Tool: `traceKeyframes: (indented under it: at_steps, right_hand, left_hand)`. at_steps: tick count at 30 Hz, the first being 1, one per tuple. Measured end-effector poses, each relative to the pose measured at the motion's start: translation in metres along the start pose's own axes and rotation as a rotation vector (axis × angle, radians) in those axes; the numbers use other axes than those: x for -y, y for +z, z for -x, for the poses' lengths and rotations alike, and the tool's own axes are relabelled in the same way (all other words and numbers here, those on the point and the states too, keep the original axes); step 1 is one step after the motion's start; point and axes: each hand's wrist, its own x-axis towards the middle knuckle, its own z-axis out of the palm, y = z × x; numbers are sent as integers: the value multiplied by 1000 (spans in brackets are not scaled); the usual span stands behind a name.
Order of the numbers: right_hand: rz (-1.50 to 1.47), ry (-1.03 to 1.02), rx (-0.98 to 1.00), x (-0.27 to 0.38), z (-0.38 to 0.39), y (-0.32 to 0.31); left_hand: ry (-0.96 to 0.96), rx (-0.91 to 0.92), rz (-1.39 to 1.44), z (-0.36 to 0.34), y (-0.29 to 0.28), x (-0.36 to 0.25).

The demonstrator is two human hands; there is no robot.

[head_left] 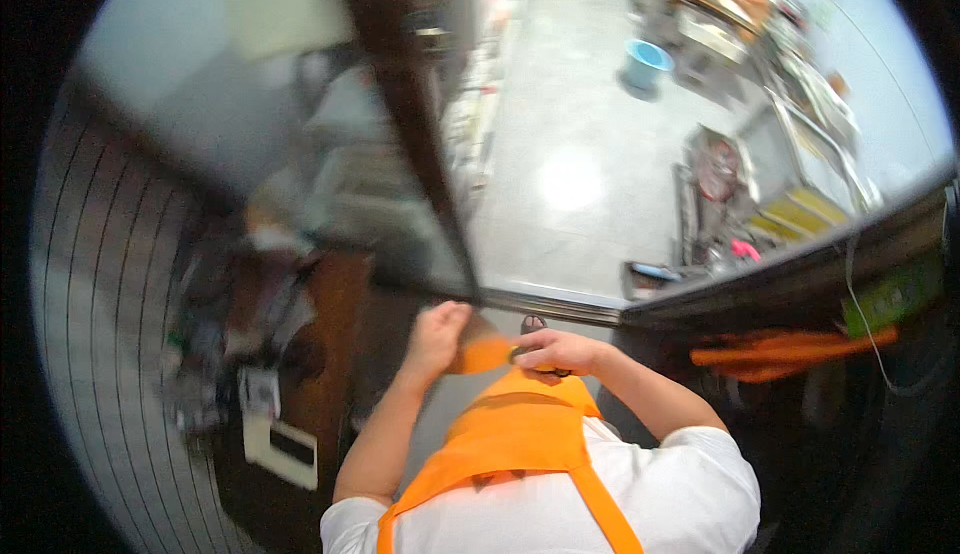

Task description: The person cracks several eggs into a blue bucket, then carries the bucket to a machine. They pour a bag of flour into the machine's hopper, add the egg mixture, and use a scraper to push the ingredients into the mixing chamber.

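Observation:
My left hand (pixel 438 339) is closed in a fist beside the lower end of the dark door frame (pixel 425 144); what its fingers hold is hidden. Orange cloth (pixel 486 354) spans the space between my hands, just above the lap of my orange apron (pixel 520 424). My right hand (pixel 550 350) is closed around a small dark thing (pixel 560 372) with a curved, loop-like edge, too blurred to name. This hand is in front of the apron, with its fingers toward the left hand.
A threshold track (pixel 550 306) crosses ahead, with pale floor (pixel 545 104) beyond. On it stands a blue bucket (pixel 648 62). A fan-like red item (pixel 716 169) and clutter line the right side. Orange cloth (pixel 790 354) hangs near right; a wooden surface (pixel 340 324) lies left.

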Motion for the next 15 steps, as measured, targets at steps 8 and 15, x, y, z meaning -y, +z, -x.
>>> traceKeyframes:
  at_steps: [8, 15]
  right_hand:
    - [-506, -302, -339, 24, 126, -211]
    - [-1071, -693, -628, 61, 148, -401]
  left_hand:
    - [-7, 350, 25, -199, 188, -59]
    - [-42, 486, -503, -408, 289, -51]
